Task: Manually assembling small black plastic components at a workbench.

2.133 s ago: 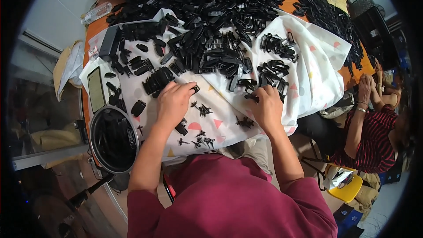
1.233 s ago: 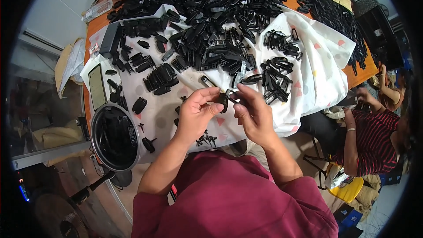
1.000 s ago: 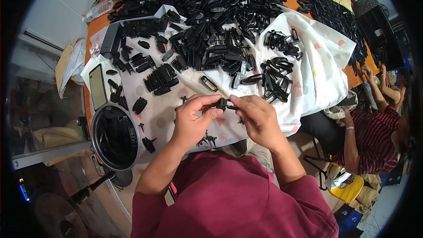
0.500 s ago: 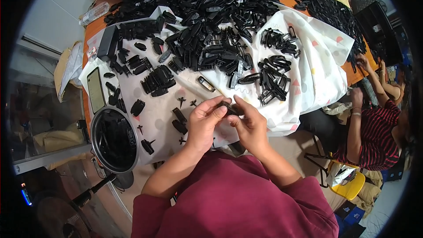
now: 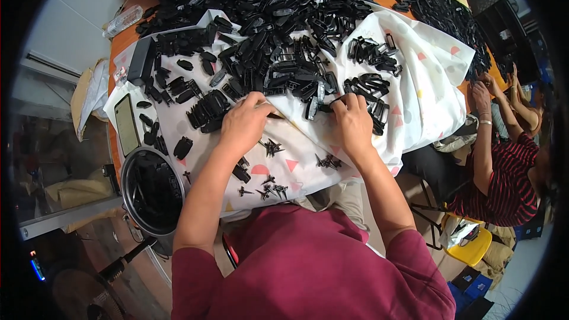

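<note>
A: Clock centred on the view, twelve at the far side. Leftmost?

B: Grey-rimmed bowl, half past eight, dark inside. Phone just above nine, flat. Then a block of black shells, packed close together, between nine and ten.

A: Left hand?

B: Ten o'clock, beside that block. Back up, fingers bent and partly spread, tips at a dark shell on the cloth. Mostly covered; cannot tell whether it is gripped.

A: Middle?

B: Big pile of black pieces at twelve. Loose pins near centre, more towards six and four.

A: Right hand?

B: Between two and three. Fingers curled down, tips at a black piece. Hold hidden; cannot tell if it is pinched. Frames heaped at two; co-worker at three.

A: Handling, your guess?

B: Shells probably light, stiff plastic, smooth enough to slide in dry fingers. Slim frames might crack if bent. I'd pinch the long sides at mid-length. Pins look thin and fragile: hold the thicker end, spare the point.
</note>
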`<state>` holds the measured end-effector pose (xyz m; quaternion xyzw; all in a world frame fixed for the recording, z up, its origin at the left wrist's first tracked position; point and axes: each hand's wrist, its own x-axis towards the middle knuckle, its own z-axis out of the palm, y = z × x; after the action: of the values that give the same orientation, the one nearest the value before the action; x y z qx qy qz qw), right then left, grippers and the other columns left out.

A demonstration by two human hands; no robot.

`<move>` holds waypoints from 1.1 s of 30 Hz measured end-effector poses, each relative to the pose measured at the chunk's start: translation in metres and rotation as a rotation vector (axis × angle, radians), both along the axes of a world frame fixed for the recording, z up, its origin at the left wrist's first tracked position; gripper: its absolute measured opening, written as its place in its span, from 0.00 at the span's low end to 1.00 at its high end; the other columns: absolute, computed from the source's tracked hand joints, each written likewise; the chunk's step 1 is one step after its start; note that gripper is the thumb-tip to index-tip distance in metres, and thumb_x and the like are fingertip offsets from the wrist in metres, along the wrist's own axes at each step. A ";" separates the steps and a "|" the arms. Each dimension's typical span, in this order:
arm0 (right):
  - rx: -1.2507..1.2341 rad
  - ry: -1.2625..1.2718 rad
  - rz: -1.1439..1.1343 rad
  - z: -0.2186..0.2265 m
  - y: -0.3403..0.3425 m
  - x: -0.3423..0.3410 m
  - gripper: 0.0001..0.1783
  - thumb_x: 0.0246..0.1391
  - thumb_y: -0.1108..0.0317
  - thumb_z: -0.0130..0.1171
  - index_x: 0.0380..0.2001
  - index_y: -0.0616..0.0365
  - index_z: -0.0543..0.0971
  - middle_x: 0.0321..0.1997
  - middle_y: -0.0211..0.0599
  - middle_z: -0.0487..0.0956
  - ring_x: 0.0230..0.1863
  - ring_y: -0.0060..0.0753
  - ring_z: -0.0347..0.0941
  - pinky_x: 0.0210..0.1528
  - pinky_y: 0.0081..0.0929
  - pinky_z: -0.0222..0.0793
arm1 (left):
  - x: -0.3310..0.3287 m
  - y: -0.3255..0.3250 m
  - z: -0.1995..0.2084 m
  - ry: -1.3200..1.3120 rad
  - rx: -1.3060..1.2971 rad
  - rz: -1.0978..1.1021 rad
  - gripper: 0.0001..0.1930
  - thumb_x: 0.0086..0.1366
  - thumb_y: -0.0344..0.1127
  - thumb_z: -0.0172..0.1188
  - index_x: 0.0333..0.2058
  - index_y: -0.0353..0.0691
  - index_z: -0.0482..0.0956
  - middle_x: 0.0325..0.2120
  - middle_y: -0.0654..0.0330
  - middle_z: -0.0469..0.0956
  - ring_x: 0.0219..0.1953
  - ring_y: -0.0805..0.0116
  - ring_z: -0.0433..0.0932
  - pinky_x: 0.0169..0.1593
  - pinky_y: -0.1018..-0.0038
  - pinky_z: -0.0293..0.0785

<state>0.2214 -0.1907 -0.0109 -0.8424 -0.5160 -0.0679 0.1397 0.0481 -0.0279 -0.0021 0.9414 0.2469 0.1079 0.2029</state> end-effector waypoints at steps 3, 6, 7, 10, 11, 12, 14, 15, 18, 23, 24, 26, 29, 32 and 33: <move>0.087 -0.034 0.064 0.008 -0.004 -0.007 0.11 0.38 0.74 0.56 0.31 0.57 0.75 0.36 0.35 0.72 0.35 0.38 0.68 0.35 0.31 0.67 | -0.003 -0.002 0.002 0.005 -0.013 -0.039 0.09 0.52 0.33 0.57 0.34 0.44 0.76 0.39 0.65 0.70 0.37 0.61 0.74 0.40 0.66 0.71; 0.179 -0.012 0.113 0.005 -0.010 -0.008 0.12 0.39 0.75 0.55 0.33 0.57 0.74 0.32 0.36 0.73 0.33 0.38 0.68 0.33 0.30 0.67 | 0.003 -0.010 0.007 0.024 -0.033 -0.017 0.08 0.53 0.37 0.58 0.32 0.44 0.76 0.38 0.66 0.72 0.36 0.61 0.75 0.38 0.66 0.71; 0.182 0.004 0.129 0.003 -0.012 -0.010 0.13 0.40 0.76 0.55 0.34 0.57 0.73 0.31 0.36 0.73 0.31 0.39 0.69 0.31 0.30 0.67 | 0.012 -0.016 0.012 -0.007 -0.042 -0.003 0.10 0.52 0.39 0.59 0.33 0.44 0.77 0.36 0.65 0.73 0.35 0.61 0.75 0.37 0.67 0.72; 0.307 0.104 0.049 0.014 -0.008 -0.016 0.13 0.42 0.78 0.53 0.35 0.56 0.73 0.28 0.39 0.73 0.26 0.42 0.70 0.29 0.29 0.68 | 0.046 -0.042 0.017 -0.065 -0.072 0.091 0.12 0.53 0.44 0.58 0.31 0.44 0.78 0.28 0.61 0.75 0.29 0.59 0.75 0.32 0.67 0.71; 0.310 0.105 0.056 0.013 -0.007 -0.016 0.13 0.42 0.78 0.53 0.35 0.56 0.73 0.28 0.39 0.73 0.26 0.42 0.70 0.29 0.29 0.68 | 0.059 -0.052 0.014 -0.001 -0.033 0.104 0.12 0.52 0.45 0.59 0.29 0.44 0.77 0.27 0.60 0.75 0.29 0.59 0.75 0.32 0.66 0.71; 0.344 0.088 0.034 0.011 -0.007 -0.015 0.12 0.44 0.78 0.52 0.36 0.58 0.73 0.28 0.39 0.73 0.25 0.39 0.70 0.27 0.29 0.68 | 0.066 -0.056 0.006 0.063 0.005 0.117 0.12 0.52 0.46 0.59 0.28 0.44 0.76 0.26 0.59 0.74 0.28 0.58 0.75 0.33 0.65 0.71; 0.373 0.062 0.000 0.013 -0.012 -0.011 0.12 0.46 0.79 0.50 0.37 0.59 0.73 0.28 0.39 0.73 0.24 0.36 0.71 0.26 0.28 0.68 | 0.071 -0.056 -0.008 0.042 0.007 0.141 0.12 0.52 0.45 0.60 0.28 0.43 0.75 0.25 0.59 0.74 0.28 0.61 0.76 0.31 0.67 0.71; 0.399 0.305 -0.016 0.016 -0.015 -0.012 0.11 0.49 0.78 0.49 0.38 0.60 0.73 0.27 0.37 0.72 0.24 0.31 0.70 0.25 0.25 0.68 | 0.072 -0.055 -0.014 0.026 0.011 0.169 0.12 0.52 0.44 0.61 0.29 0.42 0.75 0.24 0.58 0.74 0.27 0.63 0.76 0.30 0.68 0.70; 0.454 0.781 -0.026 0.032 -0.024 -0.017 0.09 0.55 0.76 0.45 0.38 0.63 0.73 0.28 0.32 0.70 0.25 0.17 0.68 0.20 0.16 0.65 | 0.054 -0.044 -0.009 -0.276 -0.833 0.169 0.12 0.53 0.42 0.62 0.30 0.41 0.73 0.22 0.64 0.72 0.24 0.72 0.73 0.26 0.75 0.67; 0.651 1.380 0.127 0.055 -0.021 -0.032 0.08 0.55 0.77 0.46 0.37 0.66 0.73 0.34 0.32 0.69 0.23 0.15 0.64 0.18 0.12 0.61 | 0.031 -0.045 0.026 -0.527 -1.603 0.170 0.07 0.61 0.38 0.54 0.35 0.44 0.73 0.21 0.72 0.66 0.19 0.87 0.59 0.19 0.89 0.51; 0.676 1.465 0.154 0.058 -0.020 -0.035 0.08 0.55 0.76 0.47 0.36 0.66 0.73 0.34 0.32 0.70 0.23 0.14 0.64 0.18 0.12 0.60 | 0.027 -0.045 0.033 -0.529 -1.600 0.171 0.07 0.61 0.38 0.54 0.35 0.44 0.73 0.21 0.72 0.66 0.19 0.87 0.59 0.19 0.89 0.51; 0.645 1.559 0.126 0.060 -0.019 -0.040 0.08 0.55 0.74 0.48 0.37 0.66 0.72 0.30 0.32 0.71 0.21 0.15 0.63 0.18 0.11 0.60 | 0.020 -0.046 0.046 -0.480 -1.853 0.092 0.09 0.62 0.38 0.53 0.40 0.43 0.73 0.23 0.71 0.67 0.19 0.86 0.60 0.19 0.89 0.52; 0.689 1.550 0.137 0.055 -0.016 -0.046 0.07 0.56 0.72 0.49 0.37 0.63 0.72 0.22 0.25 0.69 0.17 0.11 0.61 0.15 0.11 0.55 | 0.006 -0.045 0.052 -0.436 -1.730 -0.019 0.16 0.60 0.36 0.54 0.47 0.41 0.71 0.25 0.68 0.69 0.18 0.85 0.61 0.21 0.88 0.57; 0.673 1.620 0.130 0.060 -0.016 -0.050 0.08 0.55 0.72 0.51 0.36 0.64 0.72 0.22 0.29 0.71 0.20 0.15 0.65 0.16 0.13 0.62 | -0.001 -0.053 0.055 -0.473 -1.424 -0.093 0.20 0.55 0.30 0.60 0.48 0.38 0.71 0.28 0.66 0.71 0.20 0.82 0.67 0.24 0.86 0.65; 0.670 1.696 0.119 0.061 -0.017 -0.051 0.08 0.54 0.72 0.52 0.37 0.64 0.72 0.23 0.30 0.71 0.20 0.16 0.66 0.17 0.14 0.64 | -0.003 -0.054 0.050 -0.481 -1.299 -0.098 0.19 0.53 0.29 0.62 0.45 0.38 0.72 0.30 0.65 0.72 0.23 0.82 0.69 0.24 0.85 0.66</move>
<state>0.1708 -0.2075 0.0499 -0.4975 -0.2363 0.4347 0.7125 0.0456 -0.0818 0.0481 0.5894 0.1667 0.1347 0.7789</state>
